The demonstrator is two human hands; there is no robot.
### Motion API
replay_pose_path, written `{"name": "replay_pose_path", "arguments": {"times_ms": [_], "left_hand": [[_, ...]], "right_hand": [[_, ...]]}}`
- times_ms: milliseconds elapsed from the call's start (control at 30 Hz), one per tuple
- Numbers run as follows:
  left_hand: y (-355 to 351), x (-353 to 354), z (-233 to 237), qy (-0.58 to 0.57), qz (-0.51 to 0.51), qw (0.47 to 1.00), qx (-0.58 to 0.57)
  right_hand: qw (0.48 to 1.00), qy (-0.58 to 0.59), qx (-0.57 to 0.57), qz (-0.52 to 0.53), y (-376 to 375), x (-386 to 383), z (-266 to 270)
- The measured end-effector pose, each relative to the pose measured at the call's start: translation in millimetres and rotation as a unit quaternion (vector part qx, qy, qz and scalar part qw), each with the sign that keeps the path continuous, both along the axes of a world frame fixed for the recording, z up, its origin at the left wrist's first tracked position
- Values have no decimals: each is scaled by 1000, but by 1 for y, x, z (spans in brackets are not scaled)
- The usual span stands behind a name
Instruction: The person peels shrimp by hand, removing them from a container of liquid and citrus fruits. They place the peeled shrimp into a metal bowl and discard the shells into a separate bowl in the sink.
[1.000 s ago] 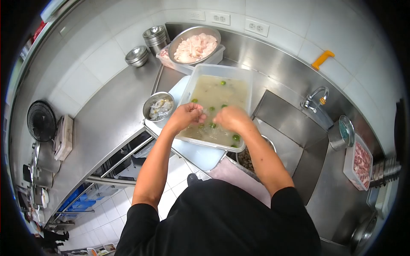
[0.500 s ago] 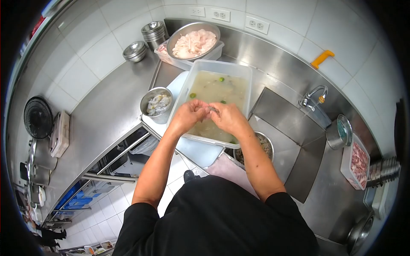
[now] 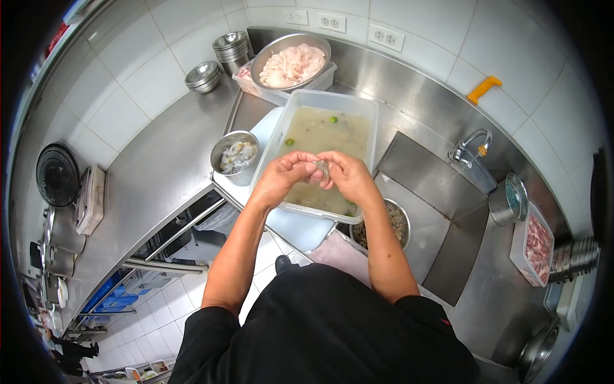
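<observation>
A small greyish shrimp (image 3: 322, 168) is pinched between my two hands, above a clear plastic tub (image 3: 372, 121) of cloudy water with green citrus pieces afloat. My left hand (image 3: 286, 176) is closed, its thumb and forefinger on the shrimp's left side. From the right, my right hand (image 3: 347, 177) grips the same shrimp with curled fingers. Left of the tub stands a steel pot (image 3: 235, 168) with peeled, pale shrimp in it. Partly hidden behind my right forearm, a steel bowl (image 3: 405, 221) holds darker greyish shrimp.
Behind the tub, a steel bowl of pale sliced meat (image 3: 292, 66) rests on a plastic container. A sink (image 3: 441, 198) with a tap (image 3: 472, 146) lies to the right, and a tub of red meat (image 3: 534, 249) stands beyond it. Stacked steel bowls (image 3: 231, 51) are at the back left.
Both hands have risen and turned slightly, and the shrimp between them now shows more clearly. My right forearm has shifted a little left.
</observation>
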State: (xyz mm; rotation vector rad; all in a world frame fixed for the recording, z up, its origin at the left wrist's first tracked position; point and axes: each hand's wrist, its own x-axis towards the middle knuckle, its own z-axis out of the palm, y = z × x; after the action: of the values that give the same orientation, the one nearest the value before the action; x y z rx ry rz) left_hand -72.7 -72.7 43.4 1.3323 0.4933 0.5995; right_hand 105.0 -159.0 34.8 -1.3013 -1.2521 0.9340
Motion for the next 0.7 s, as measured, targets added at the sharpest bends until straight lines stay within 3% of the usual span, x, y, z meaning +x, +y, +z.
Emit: {"name": "replay_pose_path", "arguments": {"times_ms": [233,300,333,400,500,600,700], "left_hand": [[-12,8,-15,-216,14,960,-179],[-19,11,-8,-228,42,951,-206],[-23,13,-3,-215,58,955,-198],[-29,16,4,-188,91,960,-184],[-24,11,-1,24,58,997,35],[-18,10,7,153,75,978,123],[-15,9,16,192,110,964,148]], "right_hand": [[993,83,78,-33,2,-11,-4],[984,16,170,-44,4,-8,-5],[975,-17,215,-50,5,-6,-6],[976,-59,193,-77,3,-7,-1],[972,-152,139,-113,1,-5,5],[962,-208,123,-128,-1,-3,9],[959,-215,146,-115,-1,-2,5]]}}
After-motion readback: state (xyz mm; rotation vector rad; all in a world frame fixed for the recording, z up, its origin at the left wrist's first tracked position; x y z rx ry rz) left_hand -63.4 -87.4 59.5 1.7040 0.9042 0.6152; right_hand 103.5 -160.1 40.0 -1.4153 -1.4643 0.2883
